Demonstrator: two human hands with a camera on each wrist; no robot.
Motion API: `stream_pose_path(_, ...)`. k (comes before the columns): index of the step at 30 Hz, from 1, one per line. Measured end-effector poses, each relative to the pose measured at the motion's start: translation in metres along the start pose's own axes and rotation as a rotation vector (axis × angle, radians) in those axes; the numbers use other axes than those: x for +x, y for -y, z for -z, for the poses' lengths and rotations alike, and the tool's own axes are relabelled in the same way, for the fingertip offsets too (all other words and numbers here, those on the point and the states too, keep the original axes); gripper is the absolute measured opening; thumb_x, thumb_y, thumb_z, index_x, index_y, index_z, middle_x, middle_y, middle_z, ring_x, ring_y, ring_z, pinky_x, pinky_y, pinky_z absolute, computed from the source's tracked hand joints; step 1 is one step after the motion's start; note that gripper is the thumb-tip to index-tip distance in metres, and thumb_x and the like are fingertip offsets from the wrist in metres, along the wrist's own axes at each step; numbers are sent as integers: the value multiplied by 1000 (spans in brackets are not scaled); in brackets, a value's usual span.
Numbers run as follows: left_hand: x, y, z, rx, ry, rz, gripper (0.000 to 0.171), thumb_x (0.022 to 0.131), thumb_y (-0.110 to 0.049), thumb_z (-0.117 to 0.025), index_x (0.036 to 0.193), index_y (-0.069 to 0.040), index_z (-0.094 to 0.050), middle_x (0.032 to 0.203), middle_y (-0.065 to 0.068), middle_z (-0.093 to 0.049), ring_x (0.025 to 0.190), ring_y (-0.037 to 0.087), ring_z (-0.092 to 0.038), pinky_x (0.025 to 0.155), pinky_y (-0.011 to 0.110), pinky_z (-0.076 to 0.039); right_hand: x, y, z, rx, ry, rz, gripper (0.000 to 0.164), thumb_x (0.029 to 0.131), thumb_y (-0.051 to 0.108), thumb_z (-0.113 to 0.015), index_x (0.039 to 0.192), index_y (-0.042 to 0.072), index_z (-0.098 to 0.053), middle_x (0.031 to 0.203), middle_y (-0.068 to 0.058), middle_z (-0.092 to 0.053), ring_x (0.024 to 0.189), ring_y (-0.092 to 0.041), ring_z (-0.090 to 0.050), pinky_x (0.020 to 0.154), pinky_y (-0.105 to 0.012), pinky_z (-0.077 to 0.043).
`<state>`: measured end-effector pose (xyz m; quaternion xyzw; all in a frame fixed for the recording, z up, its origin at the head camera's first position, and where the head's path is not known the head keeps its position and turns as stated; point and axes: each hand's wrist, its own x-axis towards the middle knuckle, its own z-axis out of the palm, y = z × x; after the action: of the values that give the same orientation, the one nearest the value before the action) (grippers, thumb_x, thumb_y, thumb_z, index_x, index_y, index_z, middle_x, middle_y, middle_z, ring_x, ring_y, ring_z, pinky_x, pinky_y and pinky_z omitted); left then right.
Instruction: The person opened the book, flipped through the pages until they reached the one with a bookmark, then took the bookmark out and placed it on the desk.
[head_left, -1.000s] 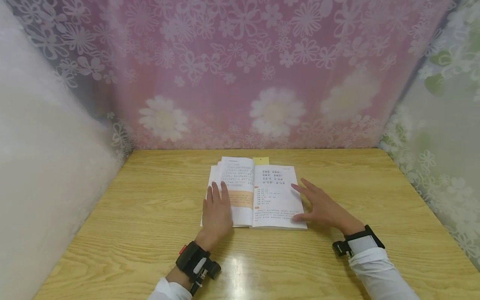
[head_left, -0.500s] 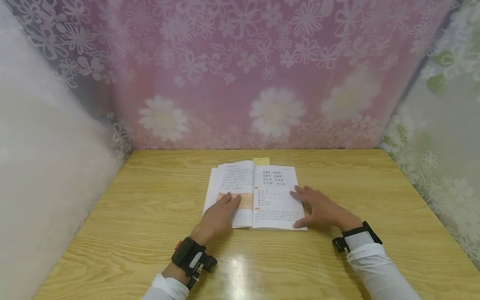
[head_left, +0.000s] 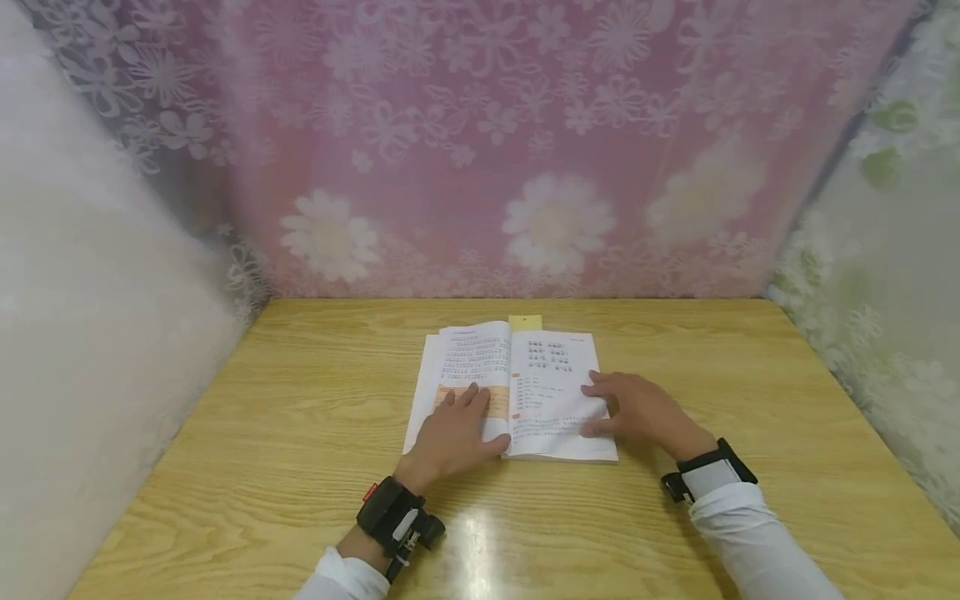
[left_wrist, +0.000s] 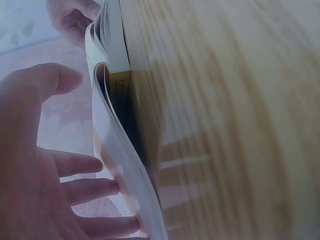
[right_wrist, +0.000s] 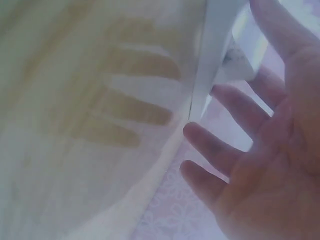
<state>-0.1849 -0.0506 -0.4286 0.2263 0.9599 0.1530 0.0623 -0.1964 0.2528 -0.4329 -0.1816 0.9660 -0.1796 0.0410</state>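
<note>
An open book (head_left: 555, 396) lies on the table with printed pages on both sides. My left hand (head_left: 453, 437) rests over the lower left page, fingers spread and fairly straight, thumb near the spine. In the left wrist view, the left hand (left_wrist: 35, 150) has its fingertips at the arched left pages (left_wrist: 117, 135). At the right edge, my right hand (head_left: 645, 412) has thumb and index finger on the right page, which bulges between them. In the right wrist view, the other fingers of the right hand (right_wrist: 270, 145) stretch beside the page block (right_wrist: 202, 75).
A yellow tab (head_left: 525, 322) sticks out behind the book's top edge. The wooden table (head_left: 300, 400) extends around the book. A pink flowered curtain (head_left: 450, 167) hangs behind, with pale cloth at both sides. Both wrists carry black camera straps (head_left: 393, 517).
My left hand has moved from the outer left edge inward over the left page, which now lies lower. The right hand's thumb and index have drawn closer, and the right page has begun to bulge.
</note>
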Motion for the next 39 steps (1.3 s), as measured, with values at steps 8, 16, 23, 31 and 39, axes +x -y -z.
stream_pose_path(8, 1, -4, -4, 38, -18, -18, 83, 78, -65, -44, 137, -7, -35, 143, 15, -36, 125, 41, -34, 98, 50, -34, -11, -10, 1, -28, 87, 119, 108, 55, 73, -63, 142, 18, -30, 149, -16, -23, 132, -45, -15, 102, -63, -15)
stream_pose_path(16, 3, -7, -8, 85, -36, -26, 87, 76, -70, -43, 136, -7, -36, 141, 15, -38, 119, 44, -38, 92, 51, -39, -13, -8, 4, -31, 115, 86, 85, 66, 67, -60, 136, 21, -42, 148, -14, -27, 132, -44, -18, 102, -64, -12)
stream_pose_path(23, 6, -14, -8, 57, -55, 30, 105, 57, -86, -46, 127, -7, -42, 124, 10, -48, 99, 31, -45, 78, 46, -42, -3, -7, 5, -102, -16, 98, 62, 72, 54, -65, 123, 21, -56, 138, -12, -44, 124, -36, -37, 102, -52, -27)
stream_pose_path(31, 11, -26, -10, 88, -21, 162, 129, 43, -97, -36, 137, -7, -31, 127, 15, -44, 109, 39, -40, 81, 55, -39, 5, 1, 6, -109, -72, 94, 65, 66, 62, -65, 116, 20, -62, 128, -8, -55, 121, -31, -42, 101, -49, -29)
stream_pose_path(39, 12, -32, -9, 117, -19, 197, 127, 48, -94, -39, 138, -4, -29, 127, 23, -42, 112, 44, -40, 82, 57, -39, 7, 8, 6, -122, -184, 126, 64, 67, 62, -65, 113, 18, -62, 126, -10, -56, 120, -29, -43, 104, -49, -25)
